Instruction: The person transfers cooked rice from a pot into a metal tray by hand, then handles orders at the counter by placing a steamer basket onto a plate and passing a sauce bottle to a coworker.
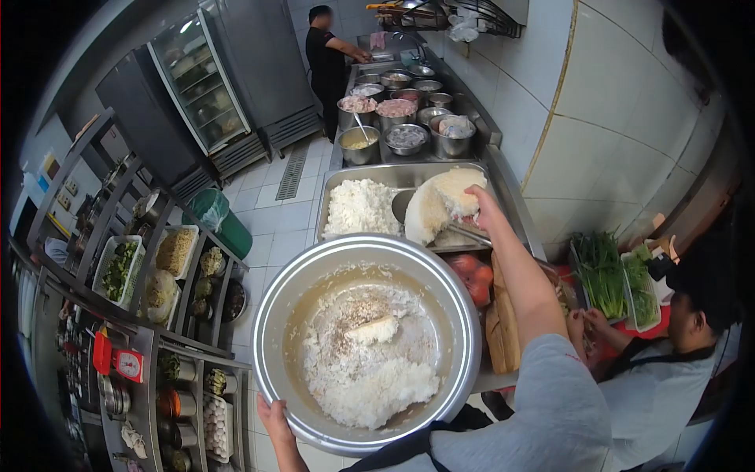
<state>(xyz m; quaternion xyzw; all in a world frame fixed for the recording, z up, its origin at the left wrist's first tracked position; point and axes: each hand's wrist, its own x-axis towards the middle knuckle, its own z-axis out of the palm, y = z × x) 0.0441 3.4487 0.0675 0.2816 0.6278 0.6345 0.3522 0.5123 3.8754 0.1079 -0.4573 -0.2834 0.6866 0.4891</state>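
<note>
A wide metal pot tilts in front of me, with white rice clumped inside and a browned film on its bottom. My left hand is closed on the pot's lower left rim. Beyond it, my right hand grips the right edge of a large curved slab of stuck-together rice over a steel tray. The tray's left side holds a heap of loose rice. A metal ladle lies partly hidden under the slab.
Several metal bowls line the counter behind the tray. Tomatoes and a wooden board are right of the pot. At right, a co-worker works near green onions; another person stands at the far sink. Shelves stand left.
</note>
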